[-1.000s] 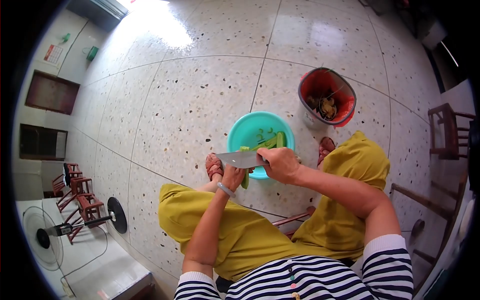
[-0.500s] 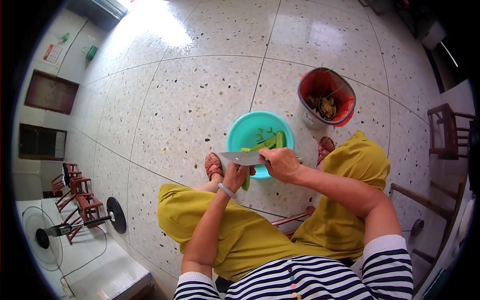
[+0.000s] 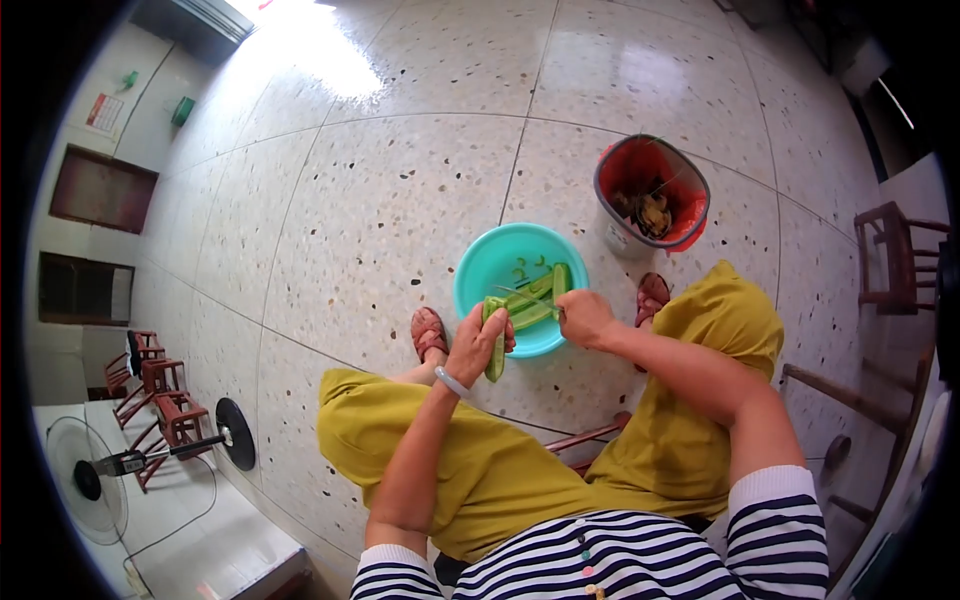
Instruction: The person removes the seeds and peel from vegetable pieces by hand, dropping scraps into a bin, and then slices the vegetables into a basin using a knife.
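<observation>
A turquoise basin [image 3: 480, 262] stands on the floor between my feet, holding green vegetable pieces [image 3: 540, 288] and a few thin slices. My left hand [image 3: 474, 345] is wrapped round a green cucumber-like piece [image 3: 496, 360] at the basin's near left edge. At the right rim my right hand [image 3: 586, 318] is closed on the knife's handle, which the fingers mostly hide. The knife [image 3: 524, 296] points left over the basin, its blade turned nearly edge-on and looking like a thin line.
Beyond the basin to the right stands a bin [image 3: 622, 238] with a red liner and scraps inside. Dark red chairs [image 3: 885, 262] are at the right, and red stools [image 3: 180, 415] and a fan [image 3: 90, 478] at the left. Sandalled feet flank the basin.
The knife has turned from showing its broad blade to nearly edge-on. My right hand has shifted slightly right, away from my left hand, and more of the held green piece shows.
</observation>
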A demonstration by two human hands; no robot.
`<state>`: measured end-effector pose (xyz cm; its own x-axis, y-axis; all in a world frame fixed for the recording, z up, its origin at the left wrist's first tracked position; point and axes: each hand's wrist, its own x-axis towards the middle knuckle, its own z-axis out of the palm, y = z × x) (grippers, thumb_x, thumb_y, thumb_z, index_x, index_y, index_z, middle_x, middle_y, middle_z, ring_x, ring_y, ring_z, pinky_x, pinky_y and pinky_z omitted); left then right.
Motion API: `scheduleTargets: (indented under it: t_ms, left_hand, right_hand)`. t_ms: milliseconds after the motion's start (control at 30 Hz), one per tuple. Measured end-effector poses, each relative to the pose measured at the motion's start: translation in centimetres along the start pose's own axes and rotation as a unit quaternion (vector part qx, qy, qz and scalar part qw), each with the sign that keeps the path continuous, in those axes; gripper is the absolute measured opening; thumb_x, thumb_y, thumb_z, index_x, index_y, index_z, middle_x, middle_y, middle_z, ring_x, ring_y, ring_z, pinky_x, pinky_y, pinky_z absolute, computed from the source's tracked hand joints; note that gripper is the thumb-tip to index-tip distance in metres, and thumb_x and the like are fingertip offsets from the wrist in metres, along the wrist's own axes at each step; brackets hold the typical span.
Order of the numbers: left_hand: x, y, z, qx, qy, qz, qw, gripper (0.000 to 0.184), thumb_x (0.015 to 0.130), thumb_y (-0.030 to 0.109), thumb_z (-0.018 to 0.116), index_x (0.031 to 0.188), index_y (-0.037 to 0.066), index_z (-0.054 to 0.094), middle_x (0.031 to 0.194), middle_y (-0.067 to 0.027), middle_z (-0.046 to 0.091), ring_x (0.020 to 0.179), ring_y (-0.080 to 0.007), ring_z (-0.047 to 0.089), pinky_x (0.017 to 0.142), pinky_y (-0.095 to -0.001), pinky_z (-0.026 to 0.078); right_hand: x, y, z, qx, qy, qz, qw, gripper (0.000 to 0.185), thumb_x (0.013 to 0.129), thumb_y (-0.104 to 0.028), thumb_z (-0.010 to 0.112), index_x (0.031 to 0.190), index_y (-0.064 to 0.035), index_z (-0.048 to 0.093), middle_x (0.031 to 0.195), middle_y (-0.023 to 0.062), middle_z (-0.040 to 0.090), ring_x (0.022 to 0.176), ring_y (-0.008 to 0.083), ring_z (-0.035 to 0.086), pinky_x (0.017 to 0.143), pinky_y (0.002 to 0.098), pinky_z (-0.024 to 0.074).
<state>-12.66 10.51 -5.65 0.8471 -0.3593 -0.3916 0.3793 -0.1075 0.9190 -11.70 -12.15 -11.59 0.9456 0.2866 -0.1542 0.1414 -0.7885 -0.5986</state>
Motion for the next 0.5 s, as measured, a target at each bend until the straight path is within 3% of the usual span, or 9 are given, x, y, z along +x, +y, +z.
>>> scheduleTargets:
  t_ms: [67,167,267,500]
  left_hand:
    - [-0.1,0.7,0.3,-0.064,-0.010,-0.022,0.998,0.034,0.101,0.034,0.044,0.115,0.003,0.049,0.093,-0.0068,0.059,0.080,-0.0144,0.060,0.068,-0.0283,0.051]
    - [-0.6,1.8,0.8,-0.116,0.001,-0.055,0.992,0.041,0.101,0.035,0.044,0.130,0.006,0.043,0.100,-0.0081,0.057,0.085,-0.0159,0.060,0.072,-0.0298,0.053]
    - [-0.6,1.2,0.4,-0.060,-0.008,-0.051,0.997,0.045,0.102,0.035,0.042,0.137,0.008,0.037,0.103,-0.0092,0.057,0.085,-0.0171,0.061,0.071,-0.0302,0.053]
    - [-0.1,0.0,-0.2,-0.082,0.031,-0.054,0.995,0.036,0.102,0.035,0.045,0.122,0.005,0.049,0.087,-0.0063,0.060,0.074,-0.0162,0.062,0.065,-0.0299,0.051]
  right_hand:
    - [-0.1,1.0,0.5,-0.016,-0.010,0.051,0.999,0.012,0.073,-0.005,0.053,0.070,-0.0025,0.064,0.077,0.0238,0.064,0.074,0.0421,0.064,0.067,0.0502,0.0516]
    - [-0.2,0.0,-0.7,-0.001,0.003,0.034,0.999,0.011,0.075,-0.006,0.053,0.071,-0.0022,0.064,0.076,0.0235,0.064,0.074,0.0426,0.063,0.065,0.0509,0.0508]
    - [-0.1,-1.3,-1.4,0.034,0.042,0.016,0.998,0.010,0.076,-0.007,0.055,0.073,-0.0018,0.063,0.074,0.0227,0.063,0.073,0.0418,0.063,0.063,0.0511,0.0498]
    - [-0.3,-4.8,-3.6,0.063,0.090,-0.072,0.991,0.005,0.080,-0.010,0.059,0.082,-0.0049,0.060,0.072,0.0178,0.064,0.068,0.0379,0.063,0.060,0.0477,0.0492]
